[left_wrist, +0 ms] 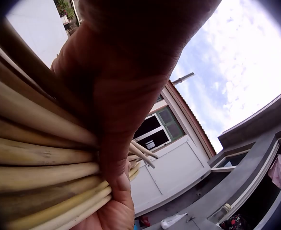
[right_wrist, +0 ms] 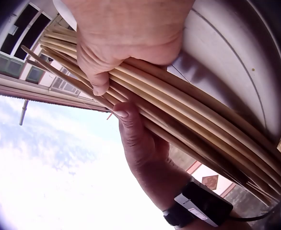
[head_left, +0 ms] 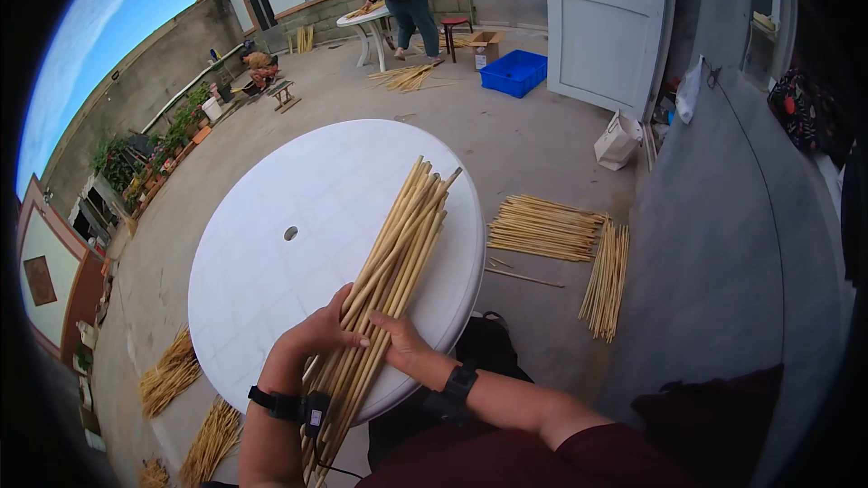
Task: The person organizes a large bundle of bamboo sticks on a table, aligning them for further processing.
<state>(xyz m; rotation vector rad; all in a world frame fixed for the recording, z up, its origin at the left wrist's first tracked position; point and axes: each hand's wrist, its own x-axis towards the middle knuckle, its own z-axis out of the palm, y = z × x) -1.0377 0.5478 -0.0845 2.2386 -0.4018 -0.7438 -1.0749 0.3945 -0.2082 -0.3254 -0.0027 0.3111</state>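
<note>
A bundle of long, straw-coloured sticks (head_left: 391,262) lies slantwise over the right part of a round white table (head_left: 249,208), its near end hanging past the rim. My left hand (head_left: 316,330) grips the bundle from the left, thumb across the top. From the right, my right hand (head_left: 404,343) holds the same sticks, its thumb close to the left one. In the left wrist view the sticks (left_wrist: 40,163) run under the left thumb. The right wrist view shows both thumbs over the sticks (right_wrist: 179,112), with most other fingers hidden beneath.
Sorted stick piles (head_left: 547,228) lie on the ground right of the table, and rougher bundles (head_left: 172,370) at the lower left. Farther off are a blue crate (head_left: 514,72), a cardboard box (head_left: 486,48), a white bag (head_left: 618,140) and a person (head_left: 411,0) bending at another white table (head_left: 363,20).
</note>
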